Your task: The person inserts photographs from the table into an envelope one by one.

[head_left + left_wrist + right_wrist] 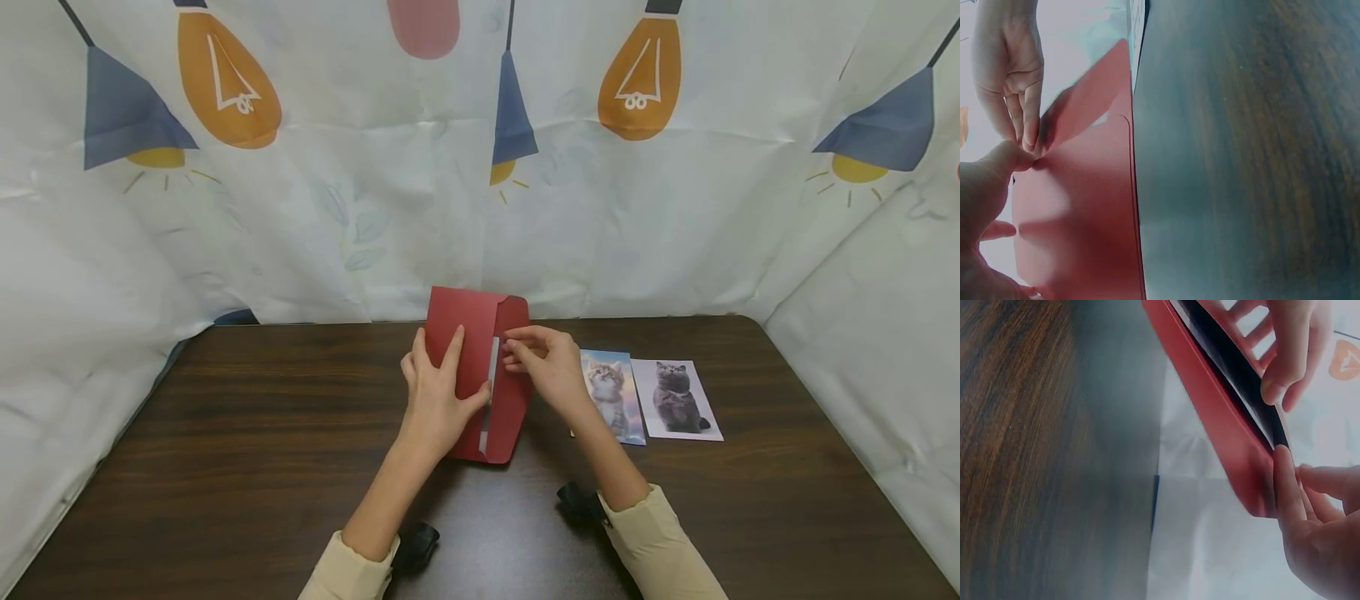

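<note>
A red envelope (468,375) stands upright lengthwise in front of me, its flap (516,387) folded out to the right. Along the opening runs a narrow pale strip (491,375), dark and glossy from the right wrist view. My left hand (435,404) is spread over the envelope's face, fingers apart, thumb pressing at the strip. My right hand (547,362) reaches over the flap, thumb and fingertips pinching at the strip's upper end. In the left wrist view, the right hand (1013,81) meets the left thumb at the envelope's edge. The exact pinched bit is partly hidden by fingers.
Right of the envelope lie two cat pictures: a tabby kitten card (607,392) on a pastel background, partly behind the right forearm, and a grey cat card (675,400) on white. They lie on a dark wooden table (262,467). A printed curtain (315,208) hangs behind it.
</note>
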Action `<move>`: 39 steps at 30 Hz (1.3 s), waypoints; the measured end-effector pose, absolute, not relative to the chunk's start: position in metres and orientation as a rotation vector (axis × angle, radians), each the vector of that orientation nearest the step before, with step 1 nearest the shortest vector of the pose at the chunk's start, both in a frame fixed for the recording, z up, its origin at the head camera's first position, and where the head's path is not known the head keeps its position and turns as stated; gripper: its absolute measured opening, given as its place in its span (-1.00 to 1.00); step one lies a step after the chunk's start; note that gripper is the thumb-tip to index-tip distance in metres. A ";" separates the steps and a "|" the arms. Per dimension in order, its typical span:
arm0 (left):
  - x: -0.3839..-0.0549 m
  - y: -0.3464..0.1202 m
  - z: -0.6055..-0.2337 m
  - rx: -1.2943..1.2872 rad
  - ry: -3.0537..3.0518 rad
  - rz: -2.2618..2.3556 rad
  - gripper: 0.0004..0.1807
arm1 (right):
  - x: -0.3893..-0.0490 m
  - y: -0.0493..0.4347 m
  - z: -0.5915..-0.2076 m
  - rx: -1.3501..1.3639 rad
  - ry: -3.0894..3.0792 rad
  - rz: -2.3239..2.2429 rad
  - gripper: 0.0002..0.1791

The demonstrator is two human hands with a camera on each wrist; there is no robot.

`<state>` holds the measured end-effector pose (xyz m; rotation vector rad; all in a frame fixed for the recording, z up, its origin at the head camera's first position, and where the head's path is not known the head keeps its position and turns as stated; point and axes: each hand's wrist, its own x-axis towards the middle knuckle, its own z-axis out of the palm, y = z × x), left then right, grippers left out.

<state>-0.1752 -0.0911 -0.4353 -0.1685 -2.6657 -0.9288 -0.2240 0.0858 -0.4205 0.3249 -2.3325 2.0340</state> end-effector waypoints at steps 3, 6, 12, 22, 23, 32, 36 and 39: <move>-0.175 -0.091 -0.435 -0.155 -2.675 -0.948 -0.06 | -0.224 0.087 -0.421 0.336 -2.330 2.025 -0.75; -0.175 -0.090 -0.435 -0.140 -2.688 -0.944 -0.07 | -0.225 0.089 -0.421 0.330 -2.318 2.024 -0.76; -0.175 -0.090 -0.436 -0.144 -2.681 -0.916 -0.08 | -0.226 0.094 -0.419 0.313 -2.311 2.001 -0.75; -0.175 -0.092 -0.437 -0.172 -2.657 -0.800 -0.07 | -0.229 0.101 -0.416 0.304 -2.289 1.964 -0.75; -0.175 -0.093 -0.437 -0.172 -2.657 -0.799 -0.07 | -0.230 0.101 -0.416 0.300 -2.287 1.963 -0.76; -0.175 -0.093 -0.436 -0.145 -2.669 -0.852 -0.04 | -0.231 0.109 -0.416 0.299 -2.305 1.923 -0.76; -0.175 -0.093 -0.435 -0.144 -2.667 -0.871 -0.03 | -0.232 0.115 -0.417 0.300 -2.360 1.826 -0.78; -0.176 -0.093 -0.435 -0.144 -2.662 -0.875 -0.04 | -0.233 0.120 -0.417 0.299 -2.387 1.783 -0.77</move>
